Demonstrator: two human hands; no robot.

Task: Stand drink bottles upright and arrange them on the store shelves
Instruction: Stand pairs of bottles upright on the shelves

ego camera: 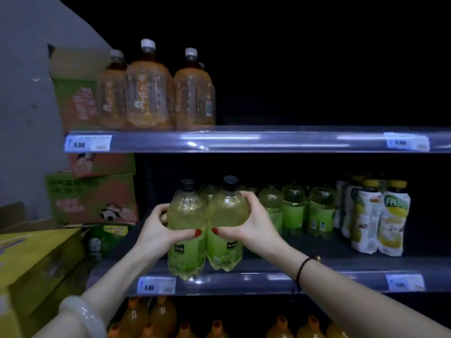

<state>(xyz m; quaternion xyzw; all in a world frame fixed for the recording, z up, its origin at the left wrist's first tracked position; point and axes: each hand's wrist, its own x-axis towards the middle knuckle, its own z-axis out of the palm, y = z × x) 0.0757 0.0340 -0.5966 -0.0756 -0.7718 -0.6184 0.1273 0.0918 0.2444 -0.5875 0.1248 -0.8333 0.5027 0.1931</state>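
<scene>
My worry is the front edge: the left green bottle [186,215] seems to have its base right at the lip of the middle shelf [256,280], perhaps slightly over it, at about 6 o'clock in my view. If I let go before it is pushed back, I think it could tip toward me and drop. The right green bottle [227,213] stands just beside it, touching, so one going over would likely drag the other. Pushing too hard has its own risk, since the pair could knock the row of green bottles [292,211] standing at 4 o'clock. Both bottles look upright, caps at 12. As for the grip, the left hand [158,230] is wrapped round the outer flank of the left bottle with the thumb laid across its front. The right hand [249,223] clasps the right bottle the same way, and the two thumbs almost meet where the bottles touch.
</scene>
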